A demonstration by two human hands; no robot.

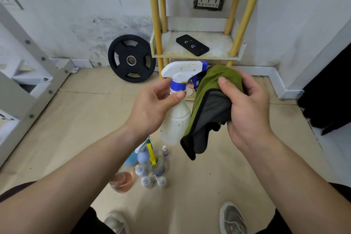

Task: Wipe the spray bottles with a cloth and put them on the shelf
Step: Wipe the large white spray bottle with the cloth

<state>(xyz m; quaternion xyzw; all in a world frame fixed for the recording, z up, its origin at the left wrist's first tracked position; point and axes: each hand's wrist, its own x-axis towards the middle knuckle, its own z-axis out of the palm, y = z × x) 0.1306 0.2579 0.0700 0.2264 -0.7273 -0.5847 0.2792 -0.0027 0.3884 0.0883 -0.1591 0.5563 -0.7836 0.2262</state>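
Showing white spray bottle [175,118] | yellow-speckled | blue collar

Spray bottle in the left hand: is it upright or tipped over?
Roughly upright. The spray bottle has its white trigger head on top and its body below the left hand, which pinches its neck.

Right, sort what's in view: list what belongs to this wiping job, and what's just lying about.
Job: white plastic spray bottle with blue collar, in the left hand; green-and-grey cloth, in the right hand; yellow-legged shelf; cluster of bottles on the floor.
Lying about: black phone on the shelf; black round weight plate against the wall; wall socket.
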